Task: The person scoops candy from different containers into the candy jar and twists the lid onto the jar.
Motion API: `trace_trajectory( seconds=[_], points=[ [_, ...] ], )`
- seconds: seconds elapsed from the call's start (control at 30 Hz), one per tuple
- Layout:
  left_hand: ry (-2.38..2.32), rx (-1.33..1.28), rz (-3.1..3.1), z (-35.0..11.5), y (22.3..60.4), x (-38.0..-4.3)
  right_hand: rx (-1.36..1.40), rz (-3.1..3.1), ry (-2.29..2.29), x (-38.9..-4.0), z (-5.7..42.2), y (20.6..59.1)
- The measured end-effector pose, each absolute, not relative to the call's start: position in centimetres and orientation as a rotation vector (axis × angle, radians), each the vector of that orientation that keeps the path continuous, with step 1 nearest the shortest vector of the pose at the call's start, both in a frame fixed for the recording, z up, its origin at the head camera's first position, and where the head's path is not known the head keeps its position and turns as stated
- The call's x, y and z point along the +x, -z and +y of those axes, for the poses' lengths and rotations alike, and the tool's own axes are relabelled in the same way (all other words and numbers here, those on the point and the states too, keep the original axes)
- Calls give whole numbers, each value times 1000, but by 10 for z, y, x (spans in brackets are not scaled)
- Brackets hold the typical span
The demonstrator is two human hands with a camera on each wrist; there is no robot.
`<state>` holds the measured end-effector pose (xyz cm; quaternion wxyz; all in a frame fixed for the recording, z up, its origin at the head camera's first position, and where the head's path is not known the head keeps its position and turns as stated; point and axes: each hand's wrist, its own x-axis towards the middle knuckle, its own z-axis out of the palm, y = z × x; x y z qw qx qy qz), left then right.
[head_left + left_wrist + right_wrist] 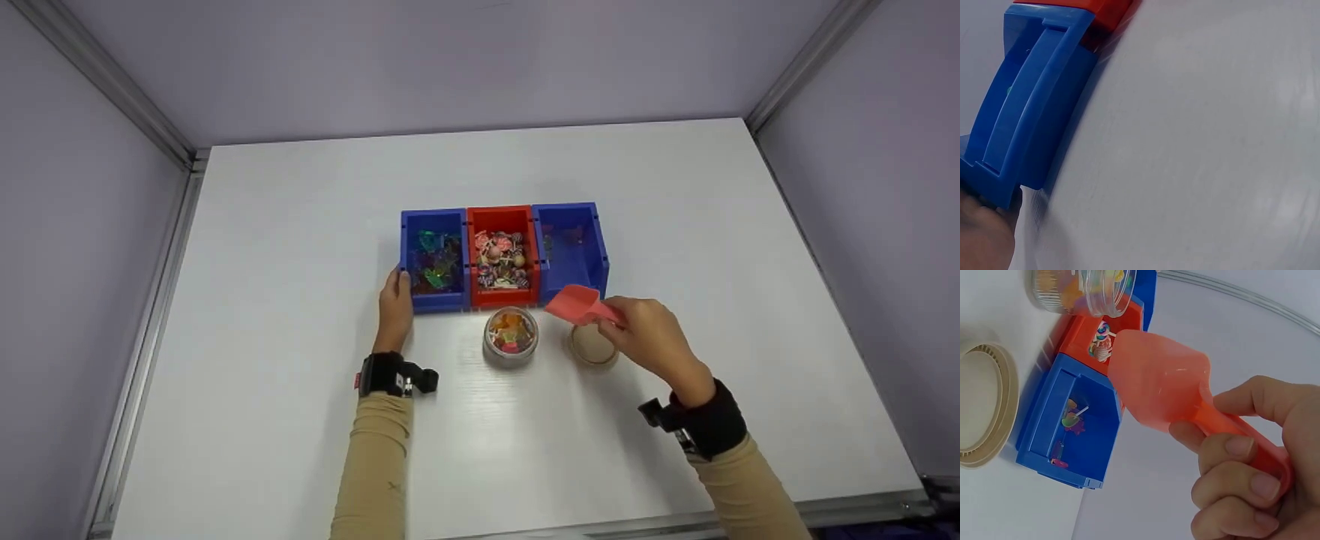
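Observation:
My right hand (649, 334) grips a coral-red scoop (1157, 377) by its handle, fingers curled round it. The scoop's blade overlaps the near edge of the right blue bin (576, 274) in the head view; nothing shows in the part of the blade visible there. Beside the left blue bin (439, 304), my left hand (394, 307) rests against its outer side near the front corner. An open glass jar (511, 335) stands in front of the red bin (504, 298), with orange, yellow and red pieces inside. Partly under my right hand lies a round beige lid (592, 346).
Three bins stand joined in a row. Green and dark see-through pieces (437, 262) fill part of the left one, and small lollipops (501, 259) the middle one. A few small coloured pieces (1072, 419) lie in the right bin. Walls (480, 67) border the white table (300, 300).

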<state>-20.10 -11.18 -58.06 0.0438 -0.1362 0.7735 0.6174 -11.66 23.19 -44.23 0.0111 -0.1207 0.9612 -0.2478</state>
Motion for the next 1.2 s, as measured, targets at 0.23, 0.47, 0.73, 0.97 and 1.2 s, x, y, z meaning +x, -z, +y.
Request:
trace_trajectory(
  seconds=[0.23, 0.47, 0.73, 0.97, 1.2],
  points=[
    [-1896, -411, 2368, -112, 582, -202, -158, 3062, 842, -129, 232, 456],
    [-1924, -412, 2366, -113, 582, -202, 70, 3107, 884, -146, 220, 469],
    [-1890, -412, 2357, -111, 579, -202, 305, 3092, 838, -166, 204, 483],
    [-1893, -407, 2379, -112, 579, -201, 395, 3087, 750, -175, 196, 492],
    [-1875, -427, 2392, -111, 578, -202, 444, 3069, 691, -186, 191, 492]
  ],
)
